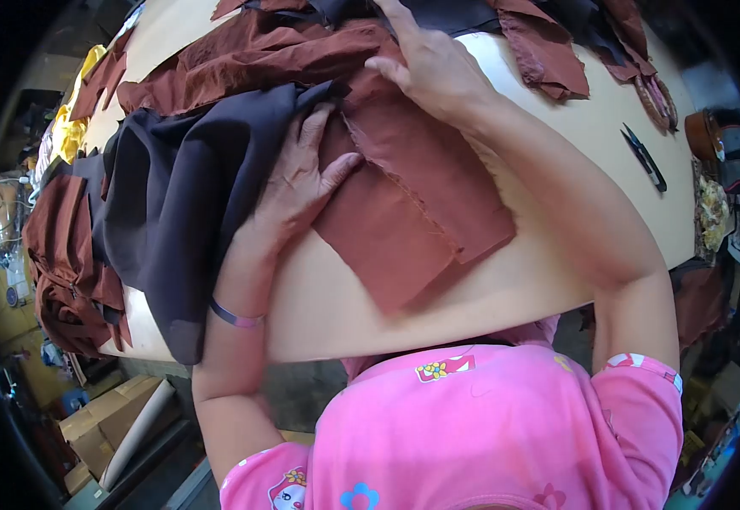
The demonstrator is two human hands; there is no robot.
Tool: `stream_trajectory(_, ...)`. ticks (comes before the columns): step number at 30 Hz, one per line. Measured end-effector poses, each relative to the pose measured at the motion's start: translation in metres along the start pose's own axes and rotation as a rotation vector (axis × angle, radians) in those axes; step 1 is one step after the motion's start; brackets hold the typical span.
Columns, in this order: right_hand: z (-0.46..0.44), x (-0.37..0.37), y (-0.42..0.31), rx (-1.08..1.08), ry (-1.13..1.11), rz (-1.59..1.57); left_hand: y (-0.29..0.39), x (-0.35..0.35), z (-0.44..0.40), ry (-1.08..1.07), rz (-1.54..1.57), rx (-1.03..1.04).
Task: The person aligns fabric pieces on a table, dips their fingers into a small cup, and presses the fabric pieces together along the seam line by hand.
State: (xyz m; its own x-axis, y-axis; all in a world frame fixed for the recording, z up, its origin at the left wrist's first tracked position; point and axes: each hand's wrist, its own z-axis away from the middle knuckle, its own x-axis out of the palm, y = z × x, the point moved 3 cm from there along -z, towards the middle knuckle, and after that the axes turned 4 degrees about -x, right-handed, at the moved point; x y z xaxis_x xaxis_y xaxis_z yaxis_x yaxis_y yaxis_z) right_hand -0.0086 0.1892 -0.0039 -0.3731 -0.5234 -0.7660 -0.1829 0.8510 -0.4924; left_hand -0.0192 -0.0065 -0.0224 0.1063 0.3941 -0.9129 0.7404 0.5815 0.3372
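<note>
1. Out at the far left, well away from the left hand (289, 183), a yellow cloth (70, 132) is spotted, and a bunched brown cloth (68, 255) is seen heaped at the border of the table (557, 246).
2. Closer in, a dark cloth (191, 187) is draped in deep folds right alongside the left hand and forearm, its lower tip brought down to the near edge.
3. And here the left hand itself: laid flat, back up, thumb spread wide from the fingers, the thumb rested on the brown panel (434, 191). Just beyond its fingertips, a crumpled brown cloth (259, 59) is piled.
4. The brown panel is stretched between the hands, to the right of the left hand and on the near side of the right hand (429, 72); a rough-edged line is shown along its length.
5. The right hand is set over the panel's far end, thumb and index finger held well apart; its other fingers are largely hidden.
6. Right of that hand, a brown scrap (549, 55) is spread, and farther right, black snips (644, 157) are left lying apart.
</note>
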Motion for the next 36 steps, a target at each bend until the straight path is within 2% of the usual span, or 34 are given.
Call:
stream_trajectory(2, 0.016, -0.004, -0.005, 0.098, -0.133, 0.177, -0.008, -0.002, -0.006, 0.000, -0.005, 0.038)
stream_trajectory(4, 0.027, 0.001, -0.005, 0.001, -0.091, 0.093, -0.013, -0.004, -0.010, 0.001, 0.007, 0.099)
stream_trajectory(5, 0.029, 0.002, -0.004, -0.016, -0.073, 0.072, -0.011, -0.003, -0.007, 0.081, 0.014, 0.106)
stream_trajectory(8, 0.033, 0.001, -0.007, -0.060, -0.021, 0.032, 0.026, -0.014, 0.004, 0.195, -0.187, 0.263)
stream_trajectory(10, 0.038, 0.002, -0.009, -0.073, -0.031, 0.013, 0.053, -0.009, 0.018, 0.087, 0.029, 0.142)
stream_trajectory(12, 0.039, -0.002, -0.008, -0.085, -0.069, 0.005, 0.053, -0.004, 0.027, 0.136, 0.054, 0.140)
stream_trajectory(15, 0.033, -0.005, 0.000, -0.201, 0.030, -0.141, 0.053, -0.001, 0.028, 0.096, 0.055, 0.201)
stream_trajectory(18, 0.031, -0.022, 0.000, 0.132, -0.298, -0.154, 0.054, -0.004, 0.030, 0.058, 0.025, 0.359)
stream_trajectory(19, 0.039, -0.020, -0.008, 0.168, -0.194, -0.029, 0.057, -0.005, 0.031, 0.045, 0.055, 0.384)
stream_trajectory(22, 0.066, -0.029, -0.018, -0.243, 0.013, -0.097, 0.058, -0.002, 0.034, 0.040, 0.126, 0.327)
stream_trajectory(23, 0.073, -0.028, -0.011, -0.199, -0.083, -0.106, 0.058, -0.002, 0.034, 0.032, 0.112, 0.341)
stream_trajectory(26, 0.073, -0.037, -0.006, 0.203, -0.296, -0.151, 0.060, -0.005, 0.033, -0.004, 0.066, 0.382)
stream_trajectory(28, 0.073, -0.043, -0.012, 0.238, -0.313, -0.089, 0.061, -0.007, 0.034, -0.036, 0.031, 0.401)
stream_trajectory(32, 0.101, -0.044, -0.016, 0.045, -0.254, -0.136, 0.066, -0.006, 0.038, -0.067, 0.111, 0.432)
stream_trajectory(36, 0.111, -0.050, -0.017, 0.019, -0.241, -0.139, 0.070, -0.004, 0.041, -0.121, 0.146, 0.416)
